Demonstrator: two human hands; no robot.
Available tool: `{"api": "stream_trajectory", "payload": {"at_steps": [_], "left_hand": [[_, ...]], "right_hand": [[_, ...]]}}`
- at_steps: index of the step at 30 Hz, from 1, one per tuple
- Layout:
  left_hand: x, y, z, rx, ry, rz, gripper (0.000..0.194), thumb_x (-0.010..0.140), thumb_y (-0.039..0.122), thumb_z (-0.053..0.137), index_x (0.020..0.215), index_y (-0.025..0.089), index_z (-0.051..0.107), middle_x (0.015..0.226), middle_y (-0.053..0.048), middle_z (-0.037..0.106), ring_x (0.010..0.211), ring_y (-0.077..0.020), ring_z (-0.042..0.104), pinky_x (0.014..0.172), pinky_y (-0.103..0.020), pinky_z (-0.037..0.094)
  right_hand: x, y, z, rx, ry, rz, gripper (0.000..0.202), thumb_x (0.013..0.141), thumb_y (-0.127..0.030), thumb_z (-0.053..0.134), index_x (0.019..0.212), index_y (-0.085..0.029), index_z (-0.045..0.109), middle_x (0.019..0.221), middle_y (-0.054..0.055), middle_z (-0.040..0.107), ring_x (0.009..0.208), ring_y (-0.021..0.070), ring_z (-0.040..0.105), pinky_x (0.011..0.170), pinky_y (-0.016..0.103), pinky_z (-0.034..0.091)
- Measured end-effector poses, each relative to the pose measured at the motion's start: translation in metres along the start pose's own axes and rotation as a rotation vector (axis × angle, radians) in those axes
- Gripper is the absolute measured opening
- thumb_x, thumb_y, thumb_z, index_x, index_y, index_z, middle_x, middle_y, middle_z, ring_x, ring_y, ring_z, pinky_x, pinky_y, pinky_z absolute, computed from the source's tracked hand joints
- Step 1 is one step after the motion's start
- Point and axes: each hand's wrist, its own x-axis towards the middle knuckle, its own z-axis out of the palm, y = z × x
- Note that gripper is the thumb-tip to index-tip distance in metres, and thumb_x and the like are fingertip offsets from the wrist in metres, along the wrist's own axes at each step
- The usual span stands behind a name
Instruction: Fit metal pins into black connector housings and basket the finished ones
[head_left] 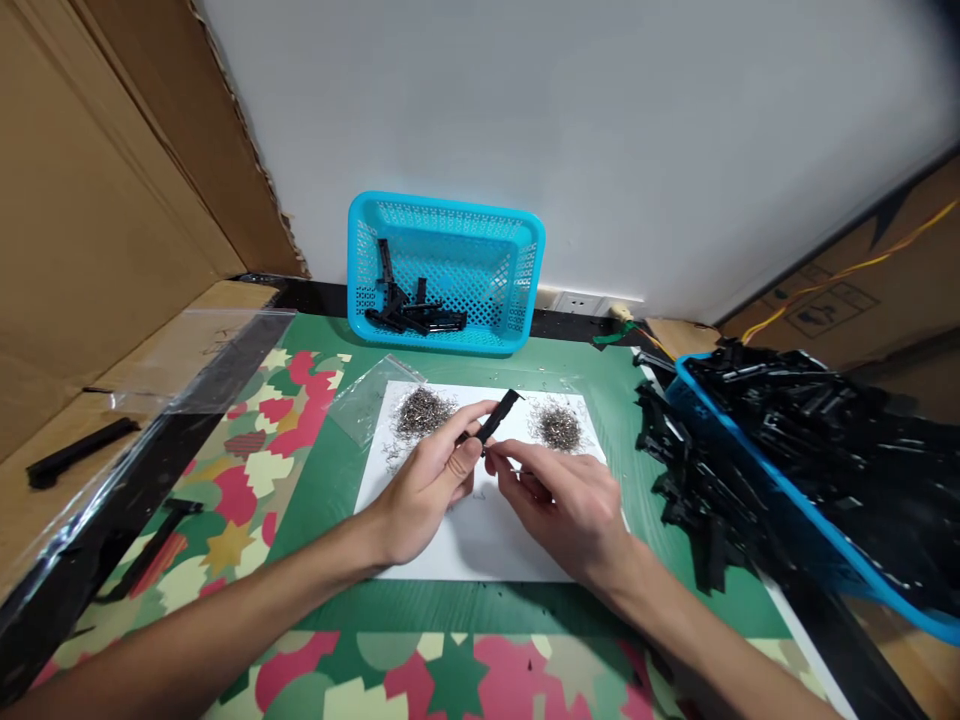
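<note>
My left hand (431, 480) is closed round a slim black plastic part (498, 416), which tilts up to the right over a white paper sheet (487, 540). Close against the part's lower end, my right hand (559, 495) has its thumb and index finger pinched together; what they hold is too small to make out. On the sheet lie two piles of tiny metal pieces, a left pile (424, 411) beyond my left hand and a right pile (556, 427) beyond my right hand.
A blue basket (446, 345) with several black parts stands against the wall. At the right, a larger blue basket (780, 480) is heaped with black parts, and more parts (694, 490) lie beside it. A clear bag (367, 400) touches the sheet's left edge.
</note>
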Motion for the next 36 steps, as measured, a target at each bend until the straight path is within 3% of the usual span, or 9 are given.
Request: {"api": "stream_trajectory", "payload": {"at_steps": [3, 9, 17, 26, 36], "left_hand": [[-0.002, -0.003, -0.002, 0.026, -0.001, -0.014, 0.056, 0.107, 0.054, 0.053, 0.153, 0.023, 0.048, 0.082, 0.002, 0.044, 0.061, -0.0096, 0.034, 0.052, -0.024, 0.026], [-0.003, 0.000, -0.001, 0.064, -0.010, 0.028, 0.050, 0.110, 0.052, 0.047, 0.154, 0.028, 0.046, 0.097, -0.003, 0.053, 0.070, -0.0124, 0.040, 0.060, -0.026, 0.033], [-0.008, 0.009, 0.005, 0.041, -0.044, 0.019, 0.044, 0.111, 0.051, 0.041, 0.149, 0.030, 0.048, 0.092, -0.001, 0.048, 0.072, -0.0133, 0.038, 0.067, -0.027, 0.036], [-0.008, 0.006, 0.007, -0.035, -0.005, 0.015, 0.038, 0.111, 0.050, 0.042, 0.138, 0.027, 0.054, 0.103, -0.004, 0.053, 0.071, -0.0118, 0.039, 0.061, -0.024, 0.033], [-0.012, 0.011, 0.010, -0.053, 0.013, -0.016, 0.027, 0.111, 0.050, 0.043, 0.119, 0.026, 0.051, 0.093, 0.000, 0.048, 0.073, -0.0114, 0.039, 0.062, -0.022, 0.032]], "right_hand": [[-0.001, 0.002, 0.001, 0.005, -0.021, -0.039, 0.018, 0.095, -0.003, 0.061, 0.107, -0.014, 0.070, 0.069, -0.003, 0.071, 0.050, 0.0087, 0.057, 0.053, 0.025, 0.043], [0.003, 0.000, -0.003, 0.133, -0.003, -0.010, 0.021, 0.095, -0.003, 0.065, 0.111, -0.017, 0.069, 0.075, -0.003, 0.074, 0.047, 0.0068, 0.052, 0.050, 0.023, 0.043], [0.007, -0.003, -0.012, 0.117, 0.056, -0.097, 0.018, 0.093, -0.002, 0.069, 0.106, -0.015, 0.069, 0.068, -0.003, 0.067, 0.050, 0.0081, 0.053, 0.053, 0.023, 0.046], [0.003, -0.004, -0.012, 0.051, 0.048, -0.146, 0.023, 0.091, 0.002, 0.066, 0.110, -0.011, 0.068, 0.067, -0.003, 0.064, 0.052, 0.0100, 0.055, 0.051, 0.026, 0.045], [0.004, -0.006, -0.011, 0.076, 0.030, -0.111, 0.020, 0.094, 0.001, 0.060, 0.105, -0.012, 0.069, 0.065, -0.003, 0.063, 0.052, 0.0092, 0.053, 0.051, 0.026, 0.040]]}}
